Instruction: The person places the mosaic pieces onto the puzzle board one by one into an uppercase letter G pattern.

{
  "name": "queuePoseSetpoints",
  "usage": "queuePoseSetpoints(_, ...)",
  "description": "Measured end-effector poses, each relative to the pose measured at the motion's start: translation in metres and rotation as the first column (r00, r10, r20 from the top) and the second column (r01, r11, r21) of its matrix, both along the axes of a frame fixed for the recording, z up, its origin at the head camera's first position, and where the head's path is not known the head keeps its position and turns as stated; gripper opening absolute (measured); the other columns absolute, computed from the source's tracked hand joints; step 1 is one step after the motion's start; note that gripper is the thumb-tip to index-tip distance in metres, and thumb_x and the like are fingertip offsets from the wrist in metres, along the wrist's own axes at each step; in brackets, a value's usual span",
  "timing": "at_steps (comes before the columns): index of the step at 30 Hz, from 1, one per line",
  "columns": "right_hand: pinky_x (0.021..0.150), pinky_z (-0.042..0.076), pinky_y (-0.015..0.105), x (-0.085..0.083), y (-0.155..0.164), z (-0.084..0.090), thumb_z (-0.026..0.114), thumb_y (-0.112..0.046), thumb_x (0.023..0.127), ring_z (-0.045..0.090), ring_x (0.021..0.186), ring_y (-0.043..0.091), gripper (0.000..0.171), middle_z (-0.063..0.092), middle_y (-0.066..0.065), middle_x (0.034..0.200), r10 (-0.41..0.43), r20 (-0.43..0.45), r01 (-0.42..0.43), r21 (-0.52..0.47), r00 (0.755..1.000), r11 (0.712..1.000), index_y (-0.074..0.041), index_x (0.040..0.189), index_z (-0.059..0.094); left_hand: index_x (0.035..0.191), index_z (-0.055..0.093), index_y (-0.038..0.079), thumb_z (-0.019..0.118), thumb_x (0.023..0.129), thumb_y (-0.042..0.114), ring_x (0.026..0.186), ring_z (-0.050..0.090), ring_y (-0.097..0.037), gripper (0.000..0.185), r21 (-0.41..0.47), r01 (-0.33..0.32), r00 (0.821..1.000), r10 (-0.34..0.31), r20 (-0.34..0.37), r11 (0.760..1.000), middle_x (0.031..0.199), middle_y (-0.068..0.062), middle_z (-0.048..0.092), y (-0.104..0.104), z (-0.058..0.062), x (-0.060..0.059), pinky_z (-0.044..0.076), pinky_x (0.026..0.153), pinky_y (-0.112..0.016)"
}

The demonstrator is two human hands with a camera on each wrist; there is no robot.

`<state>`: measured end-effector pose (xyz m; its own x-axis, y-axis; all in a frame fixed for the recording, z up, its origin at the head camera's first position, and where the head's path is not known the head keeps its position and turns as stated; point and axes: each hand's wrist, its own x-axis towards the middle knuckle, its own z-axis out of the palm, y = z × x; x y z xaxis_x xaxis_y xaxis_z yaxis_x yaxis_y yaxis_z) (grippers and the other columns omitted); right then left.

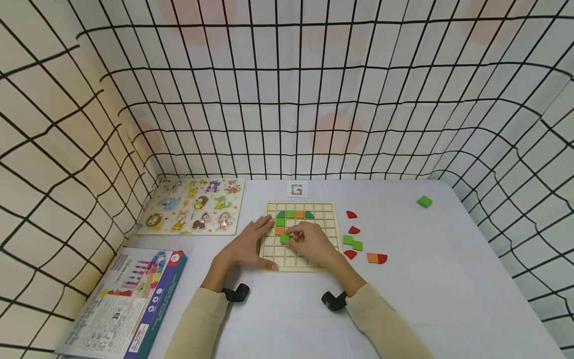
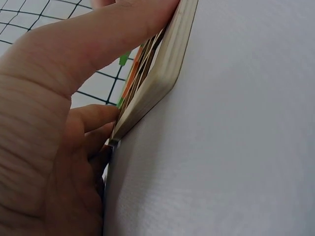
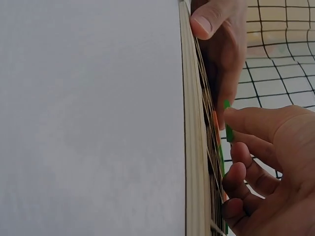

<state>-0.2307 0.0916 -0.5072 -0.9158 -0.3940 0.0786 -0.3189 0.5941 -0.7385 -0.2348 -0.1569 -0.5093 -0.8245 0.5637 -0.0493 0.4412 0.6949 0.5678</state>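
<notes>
A green square tile (image 1: 284,238) is being pinched by the fingers of the right hand (image 1: 309,243) over the middle of the wooden grid board (image 1: 329,234). The board's left edge is being steadied by the left hand (image 1: 245,245), fingers lying straight, on the bench (image 1: 448,279).

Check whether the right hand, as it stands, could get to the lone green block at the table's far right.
Probably yes: the right hand pinches a green tile over the wooden board, but only bare table separates it from the green block.
</notes>
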Motion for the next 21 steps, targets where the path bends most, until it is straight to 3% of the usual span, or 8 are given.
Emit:
queuePoseSetpoints(12, 0.058, 0.039, 0.023, 0.0, -0.012, 0.003, 0.079, -0.025, 0.091, 0.052, 0.069, 0.012, 0.028, 0.06, -0.005, 0.074, -0.021, 0.014, 0.021, 0.047, 1.0, 0.999, -0.017, 0.118, 0.08, 0.165, 0.025, 0.011, 0.09, 0.067, 0.061, 0.162, 0.008, -0.029, 0.128, 0.006, 0.004, 1.0, -0.004, 0.002, 1.0, 0.174, -0.007, 0.014, -0.001, 0.001, 0.0, 0.007, 0.131, -0.054)
queuePoseSetpoints(21, 0.06, 0.04, 0.025, 0.001, -0.015, 0.003, 0.082, -0.028, 0.089, 0.052, 0.072, 0.013, 0.029, 0.059, -0.006, 0.075, -0.029, 0.018, 0.027, 0.082, 0.999, 0.996, -0.02, 0.117, 0.08, 0.164, 0.026, 0.01, 0.09, 0.067, 0.06, 0.162, 0.008, -0.029, 0.126, 0.009, 0.001, 1.0, -0.001, -0.004, 1.0, 0.174, -0.007, 0.015, -0.001, -0.003, -0.001, 0.008, 0.131, -0.055)
